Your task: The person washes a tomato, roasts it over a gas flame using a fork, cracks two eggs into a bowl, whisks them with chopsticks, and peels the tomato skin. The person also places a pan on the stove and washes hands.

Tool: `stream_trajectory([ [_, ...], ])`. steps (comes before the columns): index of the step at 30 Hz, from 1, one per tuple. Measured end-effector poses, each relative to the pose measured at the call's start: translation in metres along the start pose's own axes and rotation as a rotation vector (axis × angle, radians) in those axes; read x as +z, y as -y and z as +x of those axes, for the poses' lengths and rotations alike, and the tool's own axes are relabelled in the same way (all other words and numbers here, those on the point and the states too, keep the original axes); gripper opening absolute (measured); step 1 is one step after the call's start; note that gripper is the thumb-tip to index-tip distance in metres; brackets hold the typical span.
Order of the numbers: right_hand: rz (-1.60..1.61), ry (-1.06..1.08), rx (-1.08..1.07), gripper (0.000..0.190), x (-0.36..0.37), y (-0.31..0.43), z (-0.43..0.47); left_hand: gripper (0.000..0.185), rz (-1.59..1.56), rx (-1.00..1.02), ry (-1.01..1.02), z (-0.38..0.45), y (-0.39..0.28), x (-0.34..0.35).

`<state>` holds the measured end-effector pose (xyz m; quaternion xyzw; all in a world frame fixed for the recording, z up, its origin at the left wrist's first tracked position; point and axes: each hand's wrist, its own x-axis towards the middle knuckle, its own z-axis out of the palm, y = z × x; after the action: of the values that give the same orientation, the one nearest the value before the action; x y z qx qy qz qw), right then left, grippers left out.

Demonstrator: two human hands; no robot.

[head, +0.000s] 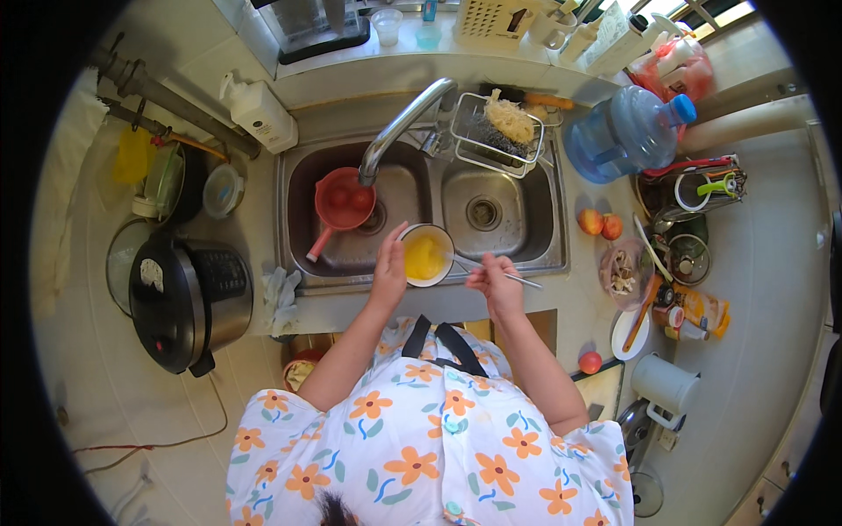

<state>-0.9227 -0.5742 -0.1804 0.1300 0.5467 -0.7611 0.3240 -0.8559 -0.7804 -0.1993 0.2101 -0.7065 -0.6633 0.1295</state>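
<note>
My left hand (391,266) grips the side of a white bowl (427,283) with a dark rim, tilted above the front edge of the double sink. Beaten egg (423,257), bright yellow, lies inside it. Between the fingers of my right hand (496,281) are thin metal chopsticks (528,283), their far ends reaching into the bowl and blurred. In the left basin, behind the bowl, stands a red plastic ladle (335,217) with round red things in it, probably tomatoes.
A chrome faucet (401,125) arches over the left basin. Left stands an electric pressure cooker (191,296), with a crumpled cloth (281,296) nearer the sink. Rightward are a water jug (621,135), apples (591,222), a bowl of mushroom pieces (625,273) and a white plate (621,338).
</note>
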Motion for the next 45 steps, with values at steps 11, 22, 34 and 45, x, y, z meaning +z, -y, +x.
stream_trajectory([
  [11, 0.026, -0.078, 0.003, 0.024, 0.004, 0.003, 0.001, 0.046, -0.027, -0.011, -0.008, 0.0, 0.006, 0.002],
  [22, 0.057, 0.01, 0.005, 0.022, 0.006, 0.001, 0.001, 0.049, -0.036, -0.063, -0.008, -0.002, -0.002, -0.002],
  [34, 0.17, -0.131, -0.016, 0.025, 0.015, 0.006, 0.008, 0.046, -0.132, -0.096, -0.032, -0.003, 0.006, -0.005],
  [45, 0.049, -0.058, 0.048, 0.024, 0.014, 0.005, 0.011, 0.048, -0.141, -0.084, -0.038, -0.003, 0.005, -0.006],
])
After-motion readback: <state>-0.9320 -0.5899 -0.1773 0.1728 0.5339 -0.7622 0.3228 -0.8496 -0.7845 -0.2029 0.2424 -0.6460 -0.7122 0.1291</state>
